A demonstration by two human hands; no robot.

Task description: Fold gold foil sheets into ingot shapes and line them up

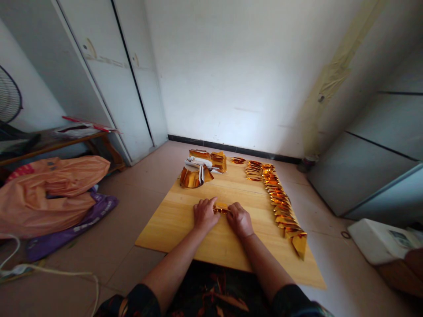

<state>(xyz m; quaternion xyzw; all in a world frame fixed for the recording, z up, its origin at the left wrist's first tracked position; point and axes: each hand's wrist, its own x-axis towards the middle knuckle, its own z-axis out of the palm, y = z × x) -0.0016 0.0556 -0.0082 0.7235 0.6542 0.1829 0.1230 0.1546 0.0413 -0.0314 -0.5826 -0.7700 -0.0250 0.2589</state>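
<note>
A small piece of gold foil paper (221, 209) lies between my hands, low over the wooden board (178, 220). My left hand (205, 214) is closed on its left end. At the other end, the fingers of my right hand (241, 219) pinch it. Part of the paper is hidden by my fingers. Beyond my hands, a curled stack of gold foil sheets (191, 178) rests at the board's far left, with more gold sheets (218, 162) and white paper behind it. Folded gold foil pieces (280, 200) run in an overlapping row down the right side.
The board stands above a tiled floor, near a white wall (231, 79). On the left are a cabinet (99, 66), an orange bag (59, 185), a purple bag (76, 229) and a pale cord (66, 274). A white box (376, 240) stands at the right.
</note>
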